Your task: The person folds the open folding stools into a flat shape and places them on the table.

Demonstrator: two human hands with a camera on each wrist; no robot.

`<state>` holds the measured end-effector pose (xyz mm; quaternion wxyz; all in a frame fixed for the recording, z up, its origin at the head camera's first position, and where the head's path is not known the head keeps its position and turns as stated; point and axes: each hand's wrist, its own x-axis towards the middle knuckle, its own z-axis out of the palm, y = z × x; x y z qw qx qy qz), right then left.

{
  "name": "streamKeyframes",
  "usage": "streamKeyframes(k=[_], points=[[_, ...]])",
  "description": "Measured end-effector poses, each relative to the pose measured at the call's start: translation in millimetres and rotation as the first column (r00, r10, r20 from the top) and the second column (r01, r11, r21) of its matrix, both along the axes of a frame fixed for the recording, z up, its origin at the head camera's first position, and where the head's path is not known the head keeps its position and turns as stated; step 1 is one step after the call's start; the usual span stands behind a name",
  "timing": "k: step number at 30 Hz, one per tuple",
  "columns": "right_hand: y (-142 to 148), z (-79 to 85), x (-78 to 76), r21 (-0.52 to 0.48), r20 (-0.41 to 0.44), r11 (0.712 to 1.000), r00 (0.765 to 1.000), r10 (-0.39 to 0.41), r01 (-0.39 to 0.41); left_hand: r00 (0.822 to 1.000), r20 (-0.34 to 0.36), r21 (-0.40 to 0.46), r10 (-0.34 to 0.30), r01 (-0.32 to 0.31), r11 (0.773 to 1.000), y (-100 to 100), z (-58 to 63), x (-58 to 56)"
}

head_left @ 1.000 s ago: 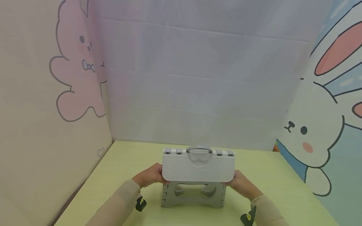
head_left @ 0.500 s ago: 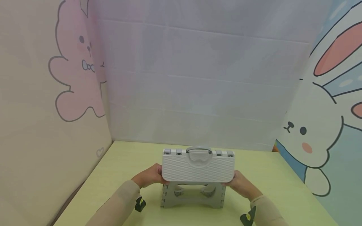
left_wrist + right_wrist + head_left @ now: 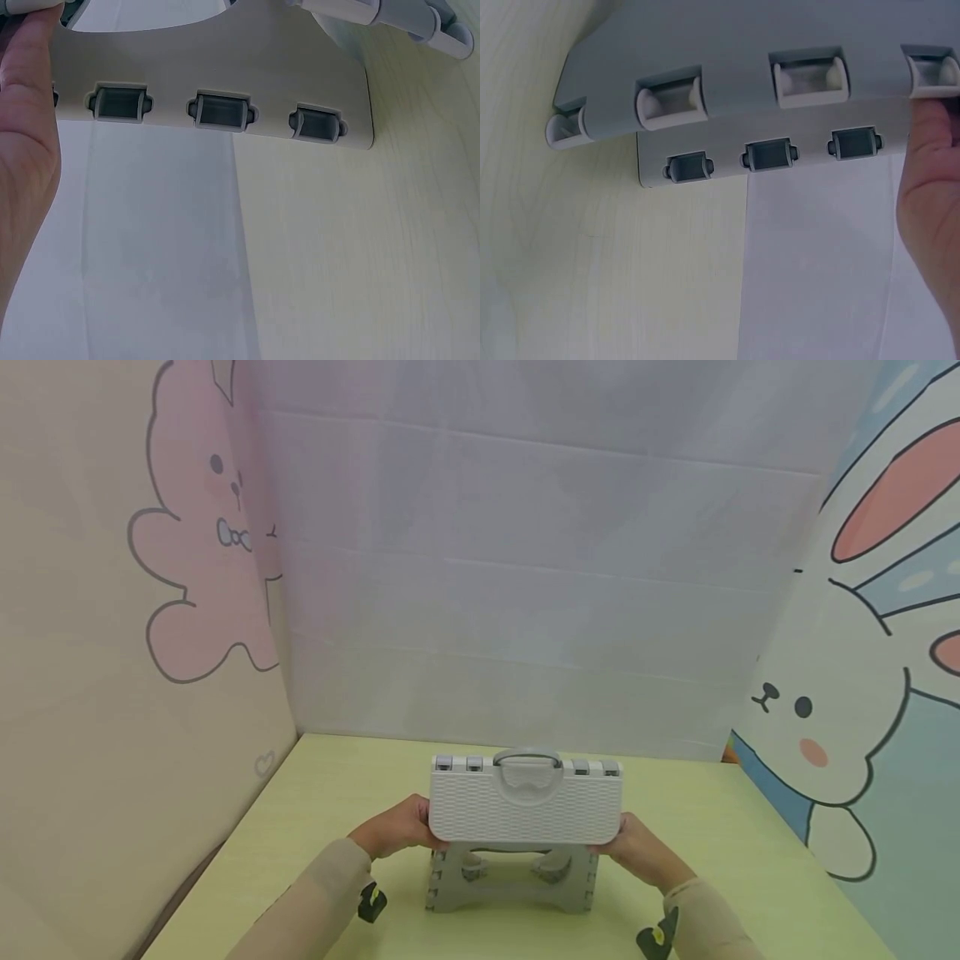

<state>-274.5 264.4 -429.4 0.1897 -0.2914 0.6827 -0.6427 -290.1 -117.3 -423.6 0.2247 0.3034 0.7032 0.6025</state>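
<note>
A white and grey folding step stool (image 3: 467, 802) stands unfolded on the yellow table, its ridged top tilted toward me. A grey carry handle (image 3: 528, 755) shows along the top's far edge. My left hand (image 3: 397, 827) grips the left end of the top, and my right hand (image 3: 637, 850) grips the right end. Below the top, the grey front leg panel (image 3: 512, 893) reaches down to the table. In the left wrist view, hinge slots run along a leg panel (image 3: 217, 60) beside the hand. Most fingertips are hidden under the stool.
The pale yellow table (image 3: 360, 768) spreads around the stool. A whitish sheet (image 3: 555, 610) hangs behind it, with a cartoon-printed wall on the left and a rabbit-printed wall (image 3: 847, 693) on the right. Dark straps (image 3: 372, 902) hang near the wrists.
</note>
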Motion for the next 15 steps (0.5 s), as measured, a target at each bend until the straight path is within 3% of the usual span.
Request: streamKeyframes(k=[8,15], points=[[-0.9,3.0,1.3,0.083,-0.035,0.996,0.999,-0.038,0.041,1.0,-0.009,0.009,-0.022,0.022,1.0,-1.4,-1.0,-1.1],[-2.0,3.0,-0.8,0.067,-0.049,0.998,0.999,-0.011,0.014,1.0,-0.006,0.004,-0.019,0.019,1.0,-3.0,-0.6,-2.4]])
